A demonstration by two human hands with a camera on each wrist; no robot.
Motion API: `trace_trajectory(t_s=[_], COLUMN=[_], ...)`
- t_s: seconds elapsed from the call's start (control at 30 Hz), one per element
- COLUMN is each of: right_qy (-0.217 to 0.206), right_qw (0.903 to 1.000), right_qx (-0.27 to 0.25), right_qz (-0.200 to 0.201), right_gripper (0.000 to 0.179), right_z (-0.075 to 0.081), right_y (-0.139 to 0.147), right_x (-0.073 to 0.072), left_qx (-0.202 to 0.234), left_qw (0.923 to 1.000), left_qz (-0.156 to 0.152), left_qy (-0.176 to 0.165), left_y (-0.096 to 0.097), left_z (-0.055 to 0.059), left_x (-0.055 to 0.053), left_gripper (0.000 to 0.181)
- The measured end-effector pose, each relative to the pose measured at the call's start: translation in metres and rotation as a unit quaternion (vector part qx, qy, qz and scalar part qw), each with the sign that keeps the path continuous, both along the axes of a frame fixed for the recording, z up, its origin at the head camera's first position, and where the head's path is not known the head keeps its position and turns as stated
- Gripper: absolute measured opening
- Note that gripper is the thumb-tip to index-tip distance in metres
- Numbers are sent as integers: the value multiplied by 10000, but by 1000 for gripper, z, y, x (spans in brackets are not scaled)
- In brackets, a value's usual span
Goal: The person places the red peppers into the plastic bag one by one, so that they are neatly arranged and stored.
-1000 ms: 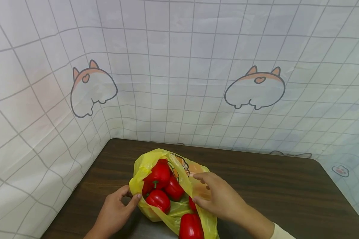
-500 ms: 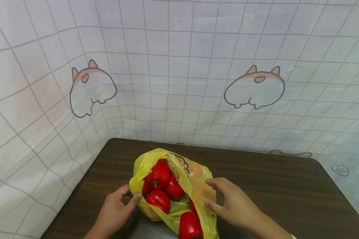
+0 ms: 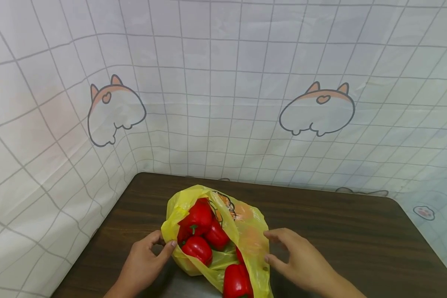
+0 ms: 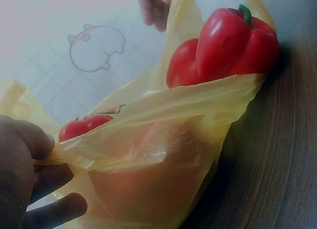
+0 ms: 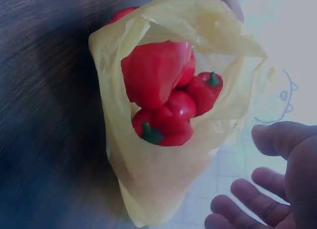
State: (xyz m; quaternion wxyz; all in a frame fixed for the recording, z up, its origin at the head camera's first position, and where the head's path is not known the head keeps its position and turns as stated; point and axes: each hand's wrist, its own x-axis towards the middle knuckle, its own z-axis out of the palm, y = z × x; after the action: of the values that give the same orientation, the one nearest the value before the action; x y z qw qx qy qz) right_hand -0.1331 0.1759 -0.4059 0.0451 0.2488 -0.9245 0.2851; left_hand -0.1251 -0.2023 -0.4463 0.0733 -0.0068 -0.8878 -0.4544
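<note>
A yellow plastic bag (image 3: 251, 240) lies on the table with its mouth spread wide, an orange and black print on its far side. Several red bell peppers (image 3: 197, 249) with green stems sit inside it. Another red bell pepper (image 3: 238, 281) rests at the near edge of the opening. My left hand (image 3: 143, 258) pinches the bag's left rim between thumb and fingers; the left wrist view shows the thin film caught under the thumb (image 4: 37, 140). To the right of the bag, my right hand (image 3: 301, 258) holds nothing, thumb and fingers spread apart, fingertips close to the bag's side.
The dark wood-grain table (image 3: 339, 223) stretches away to the right and behind the bag. White cloth (image 3: 223, 82) with a grid and cartoon corgi prints hangs along the back and left sides.
My right hand has come off the bag's right side and drawn back to the right. The left hand keeps its pinch on the rim, and the peppers stay in place.
</note>
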Motion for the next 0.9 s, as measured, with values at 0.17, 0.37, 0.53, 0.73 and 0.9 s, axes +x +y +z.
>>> trace_trajectory(t_s=[0.17,0.37,0.53,0.73,0.9], right_qy=[554,958,755,345,81], right_qw=[9966,9785,9651,9594,9580], right_qx=[15,68,427,1014,1253], right_qz=[607,1823,2473,2610,2579], right_gripper=[45,38,39,45,55], right_z=[2,7,7,3,-1], right_y=[-7,-30,-48,-58,-58], right_x=[5,3,-1,-2,-5], left_qx=[-2,-71,-64,44,55], left_qw=[10000,10000,10000,10000,10000], left_qz=[-35,8,17,4,-26], left_qy=[35,-42,-71,-29,54], left_y=[0,1,2,1,0], left_z=[0,1,0,-2,-2], left_x=[-1,-1,-1,0,0], left_gripper=[16,18,17,15,15])
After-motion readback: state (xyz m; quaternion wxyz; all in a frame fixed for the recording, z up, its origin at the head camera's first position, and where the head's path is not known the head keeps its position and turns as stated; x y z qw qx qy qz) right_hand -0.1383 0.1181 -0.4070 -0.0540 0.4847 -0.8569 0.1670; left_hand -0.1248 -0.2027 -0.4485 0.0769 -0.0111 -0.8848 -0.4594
